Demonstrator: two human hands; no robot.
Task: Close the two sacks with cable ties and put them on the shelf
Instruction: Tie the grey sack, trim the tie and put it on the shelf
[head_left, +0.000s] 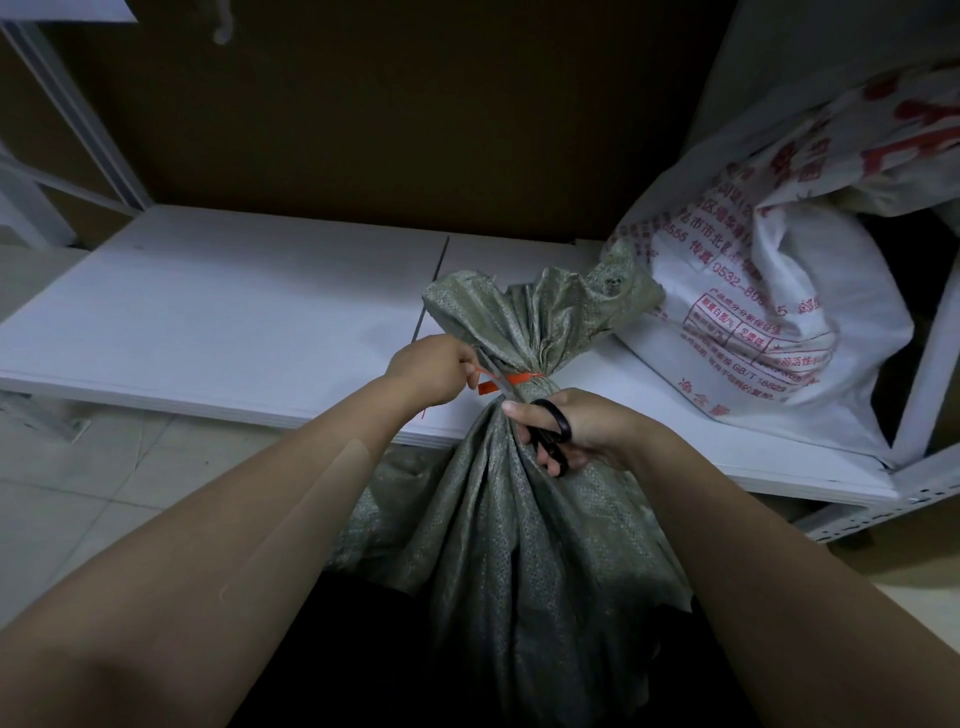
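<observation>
A green woven sack (524, 530) stands upright on the floor in front of me, its neck gathered and cinched by an orange cable tie (519, 378). My left hand (431, 370) pinches the loose tail of the tie and holds it out to the left. My right hand (571, 428) grips black-handled scissors (551, 434), whose blades reach up to the tie's tail. A white sack with red print (769, 312) lies on the white lower shelf (208, 317) at the right, its mouth hidden from me.
The shelf's white metal upright (930, 379) rises at the right, behind the white sack. A brown back panel (363, 114) closes off the shelf. Pale floor tiles (104, 467) lie at the lower left.
</observation>
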